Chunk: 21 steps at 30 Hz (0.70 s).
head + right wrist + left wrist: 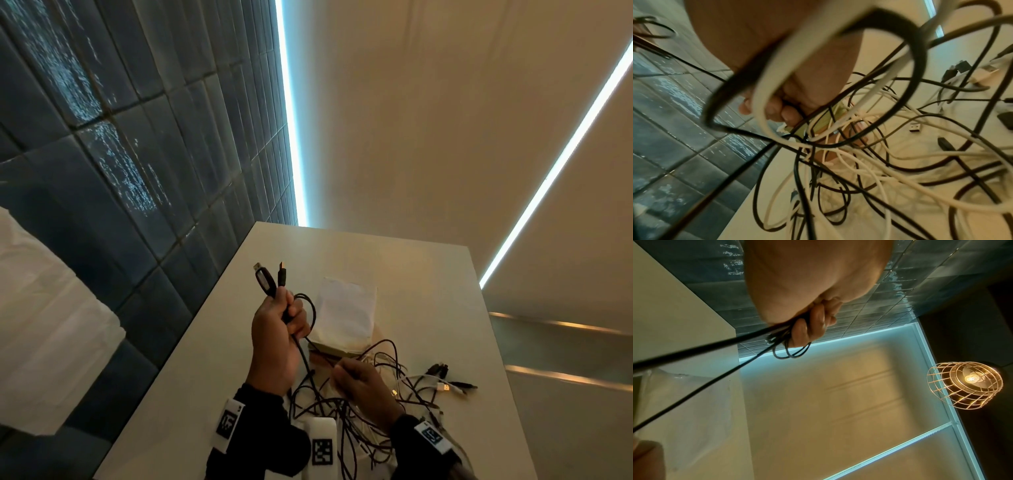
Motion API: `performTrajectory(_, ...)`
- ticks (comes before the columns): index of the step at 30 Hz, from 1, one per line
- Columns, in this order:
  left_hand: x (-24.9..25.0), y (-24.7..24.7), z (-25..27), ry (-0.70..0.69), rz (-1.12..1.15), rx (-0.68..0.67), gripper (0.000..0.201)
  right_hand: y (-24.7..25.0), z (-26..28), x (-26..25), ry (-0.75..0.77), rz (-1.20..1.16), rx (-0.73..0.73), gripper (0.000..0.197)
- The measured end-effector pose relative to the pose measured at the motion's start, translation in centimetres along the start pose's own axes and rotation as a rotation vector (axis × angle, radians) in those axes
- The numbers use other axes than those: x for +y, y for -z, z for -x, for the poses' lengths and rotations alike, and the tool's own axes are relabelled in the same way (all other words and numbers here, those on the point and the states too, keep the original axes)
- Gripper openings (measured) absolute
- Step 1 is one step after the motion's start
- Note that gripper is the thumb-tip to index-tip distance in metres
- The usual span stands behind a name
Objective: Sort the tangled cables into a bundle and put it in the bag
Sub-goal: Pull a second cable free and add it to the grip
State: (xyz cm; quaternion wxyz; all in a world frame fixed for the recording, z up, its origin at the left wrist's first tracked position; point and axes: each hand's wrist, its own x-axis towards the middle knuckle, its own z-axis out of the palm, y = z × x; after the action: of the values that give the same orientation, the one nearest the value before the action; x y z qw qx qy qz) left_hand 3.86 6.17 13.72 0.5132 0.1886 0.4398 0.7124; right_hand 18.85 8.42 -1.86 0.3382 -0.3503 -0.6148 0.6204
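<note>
Gripping two black cable ends (270, 281) upright, the left hand (275, 337) hovers near the desk's (212, 342) left edge; the right hand (363, 385) pinches the tangle (387, 383) before the bag (346, 313). Left wrist: fingers (813, 324) curl round loops. Right wrist: fingers (774, 110) curl among cables.

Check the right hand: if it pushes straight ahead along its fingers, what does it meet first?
Probably the bag. The right hand, pinching a black cable above the tangle, points at the bag's near edge, with loose cable loops between. Depth is unclear.
</note>
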Motion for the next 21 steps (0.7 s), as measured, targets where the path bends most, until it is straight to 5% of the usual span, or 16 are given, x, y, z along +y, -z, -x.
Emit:
performTrajectory(12, 2.2, 0.7, -0.3, -0.061, -0.026, 0.058, 0.032, 1.1, -1.1, 3.1, -0.094, 0.111, 0.053, 0.038)
performTrajectory(17, 1.9, 1.0, -0.5, -0.044, -0.138, 0.087, 0.033, 1.5, -2.5, -1.4, -0.101, 0.101, 0.252, 0.025)
performTrajectory(21, 0.6, 1.1, -0.8, 0.064, -0.184, 0.146, 0.031, 0.2, -3.5, -7.4, 0.03, -0.052, 0.263, 0.015)
